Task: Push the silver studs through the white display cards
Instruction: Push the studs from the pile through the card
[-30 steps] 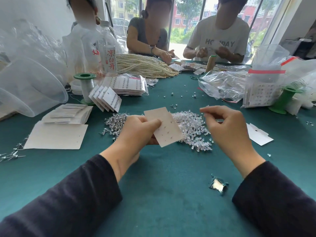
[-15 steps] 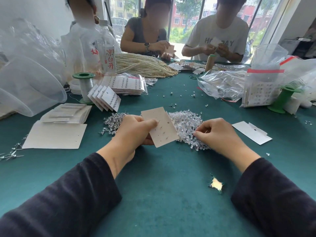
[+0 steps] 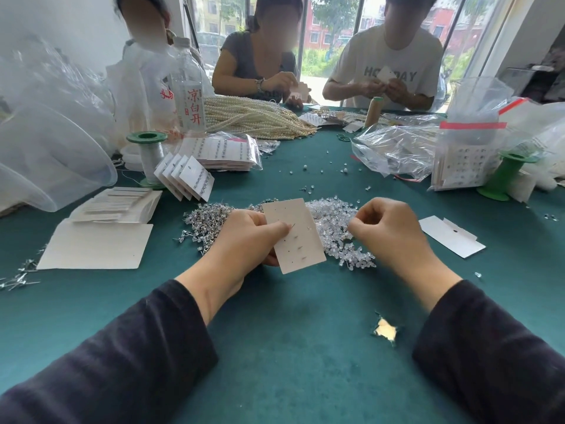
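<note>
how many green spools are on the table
2. The left green spool stands at the table's left, behind the fanned cards. The right green spool stands at the far right, beside the bagged cards. More may be hidden behind the plastic bags.

Bright daylight from windows (image 3: 336,41) ahead of me, partly blown out; people opposite backlit; faces blurred; green table (image 3: 290,362) evenly lit; faint soft shadow below my left hand (image 3: 244,240); glare on plastic bags (image 3: 394,148); wide-angle bending at edges; my sleeves (image 3: 107,377) soft, stretched in corners.
</note>
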A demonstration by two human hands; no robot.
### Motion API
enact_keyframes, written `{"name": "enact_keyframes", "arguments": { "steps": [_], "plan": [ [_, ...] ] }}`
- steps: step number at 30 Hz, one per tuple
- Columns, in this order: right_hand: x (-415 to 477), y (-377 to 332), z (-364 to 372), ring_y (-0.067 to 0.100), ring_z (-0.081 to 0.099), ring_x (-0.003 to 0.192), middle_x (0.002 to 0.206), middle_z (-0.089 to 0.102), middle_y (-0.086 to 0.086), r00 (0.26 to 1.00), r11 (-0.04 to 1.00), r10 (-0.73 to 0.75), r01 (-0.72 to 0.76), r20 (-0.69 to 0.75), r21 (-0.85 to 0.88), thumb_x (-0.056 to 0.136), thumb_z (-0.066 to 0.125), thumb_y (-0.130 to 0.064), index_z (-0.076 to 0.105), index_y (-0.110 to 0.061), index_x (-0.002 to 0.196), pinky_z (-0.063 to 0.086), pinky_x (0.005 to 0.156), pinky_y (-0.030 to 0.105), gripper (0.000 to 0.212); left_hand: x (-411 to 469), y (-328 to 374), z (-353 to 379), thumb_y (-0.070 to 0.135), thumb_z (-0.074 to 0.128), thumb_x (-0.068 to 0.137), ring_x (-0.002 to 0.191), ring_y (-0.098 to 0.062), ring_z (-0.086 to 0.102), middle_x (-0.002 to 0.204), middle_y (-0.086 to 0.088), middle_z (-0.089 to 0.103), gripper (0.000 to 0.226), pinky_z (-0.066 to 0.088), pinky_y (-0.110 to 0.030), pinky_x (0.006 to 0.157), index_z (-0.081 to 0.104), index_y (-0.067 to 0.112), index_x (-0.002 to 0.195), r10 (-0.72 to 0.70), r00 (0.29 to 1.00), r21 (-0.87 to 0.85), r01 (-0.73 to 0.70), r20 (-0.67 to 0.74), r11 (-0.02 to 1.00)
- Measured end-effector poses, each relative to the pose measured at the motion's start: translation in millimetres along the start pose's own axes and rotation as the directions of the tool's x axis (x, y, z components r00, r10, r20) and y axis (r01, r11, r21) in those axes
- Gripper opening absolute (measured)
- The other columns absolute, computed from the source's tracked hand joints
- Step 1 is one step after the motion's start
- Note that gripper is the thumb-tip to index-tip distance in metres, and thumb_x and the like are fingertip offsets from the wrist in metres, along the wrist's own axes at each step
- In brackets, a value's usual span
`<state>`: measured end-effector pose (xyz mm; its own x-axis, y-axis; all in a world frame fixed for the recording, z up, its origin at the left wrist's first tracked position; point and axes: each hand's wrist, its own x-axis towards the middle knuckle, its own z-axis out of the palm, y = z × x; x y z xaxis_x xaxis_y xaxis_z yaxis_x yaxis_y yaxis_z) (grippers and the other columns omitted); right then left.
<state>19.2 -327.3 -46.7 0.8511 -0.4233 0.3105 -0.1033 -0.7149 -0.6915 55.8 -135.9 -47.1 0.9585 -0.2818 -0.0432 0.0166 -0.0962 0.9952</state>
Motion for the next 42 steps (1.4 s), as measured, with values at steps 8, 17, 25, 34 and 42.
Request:
{"name": "enact_keyframes", "arguments": {
  "steps": [8,17,25,34,42],
  "plan": [
    [-7,-8,-6,0.012,0.055,0.056,0.066,0.065,0.003,0.998,0.948,0.004,-0.023,0.061,0.317,0.076,0.060,-0.002,0.067,-0.021,0.068,0.048,0.058,0.024,0.022,-3,0,7,0.005,0.060,0.084,0.050,-0.013,0.066,0.064,-0.007,0.068,0.016,0.049,-0.021,0.042,0.062,0.003,0.069,-0.001,0.999,-0.040,0.003,0.045,0.999],
    [-14,-16,-6,0.009,0.061,0.053,0.062,0.066,0.003,0.995,0.868,0.028,-0.073,0.099,0.492,0.078,0.064,0.005,0.065,-0.012,0.071,0.055,0.062,0.023,0.019,-1,-4,9,0.005,0.060,0.084,0.049,-0.013,0.064,0.067,-0.010,0.067,0.017,0.048,-0.021,0.042,0.062,0.002,0.067,0.019,0.999,0.004,-0.019,0.041,1.000],
    [-16,-18,-7,0.012,0.064,0.059,0.066,0.068,0.005,0.992,0.846,0.033,-0.094,0.124,0.525,0.081,0.058,0.006,0.067,-0.012,0.070,0.058,0.068,0.027,0.023,0,-6,9,0.006,0.060,0.084,0.052,-0.017,0.064,0.067,-0.009,0.069,0.016,0.050,-0.022,0.044,0.065,0.002,0.070,0.037,0.998,0.024,-0.038,0.057,0.999],
    [-28,-29,-4,0.010,0.065,0.061,0.064,0.070,0.000,0.992,0.914,-0.101,0.066,0.069,0.400,0.071,0.074,-0.005,0.068,-0.017,0.067,0.053,0.067,0.027,0.014,1,-7,10,0.007,0.062,0.083,0.060,-0.027,0.066,0.071,-0.014,0.070,0.017,0.053,-0.030,0.053,0.066,-0.003,0.069,0.064,0.997,0.060,-0.067,0.044,0.996],
    [-40,-39,13,0.008,0.060,0.066,0.071,0.066,-0.003,0.941,0.922,-0.335,0.316,0.052,0.223,0.072,0.072,-0.005,0.070,-0.012,0.068,0.051,0.069,0.025,0.008,1,-9,11,0.007,0.063,0.081,0.051,-0.019,0.065,0.064,-0.016,0.068,0.021,0.052,-0.024,0.043,0.065,-0.009,0.068,0.078,0.997,0.055,-0.079,0.027,0.995]
  ]
}}
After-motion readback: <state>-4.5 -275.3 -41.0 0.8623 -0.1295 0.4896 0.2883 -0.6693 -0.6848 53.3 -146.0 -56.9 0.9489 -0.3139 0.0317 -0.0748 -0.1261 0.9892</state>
